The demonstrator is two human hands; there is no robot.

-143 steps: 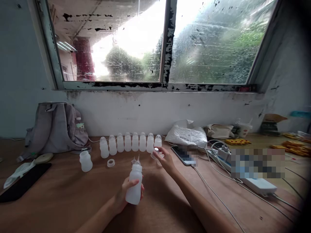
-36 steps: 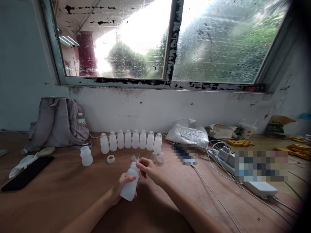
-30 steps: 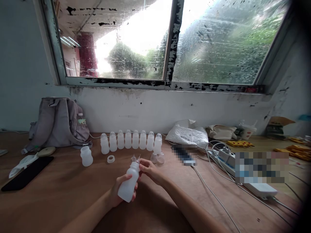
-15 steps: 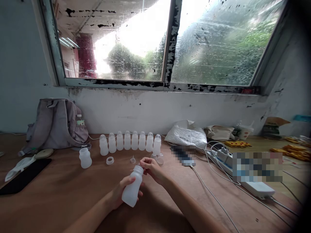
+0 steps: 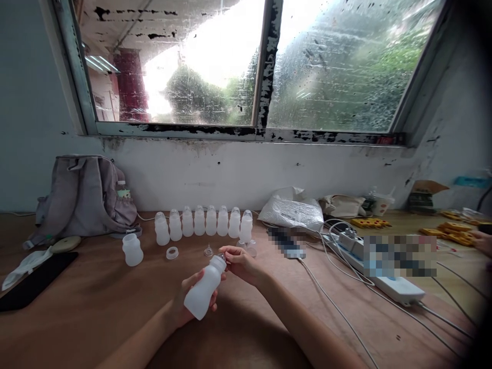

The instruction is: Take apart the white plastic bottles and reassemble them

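My left hand (image 5: 188, 297) is wrapped round a frosted baby bottle (image 5: 203, 291), tilted with its collared top toward the upper right. At that top, my right hand (image 5: 240, 264) pinches the clear nipple (image 5: 222, 254), mostly hidden by the fingers. Just beyond lies a loose clear nipple (image 5: 208, 250), with a white collar ring (image 5: 172, 252) farther left. Clear caps (image 5: 251, 248) rest behind my right hand. An open bottle without a top (image 5: 132, 250) stands at the left. Along the back, several capped baby bottles (image 5: 199, 221) form a row.
A grey backpack (image 5: 86, 195) leans by the wall at the left, near a black mat (image 5: 42, 282). Right of the bottles lie a silvery bag (image 5: 292, 211), a phone (image 5: 286, 243), cables and a power strip (image 5: 403, 291). Another person's hand (image 5: 482, 242) shows at the right edge near yellow parts (image 5: 453, 233).
The held bottle has tilted further over, its base shifting left and up. My right fingers stay at its top. Another person's hand has appeared at the right edge.
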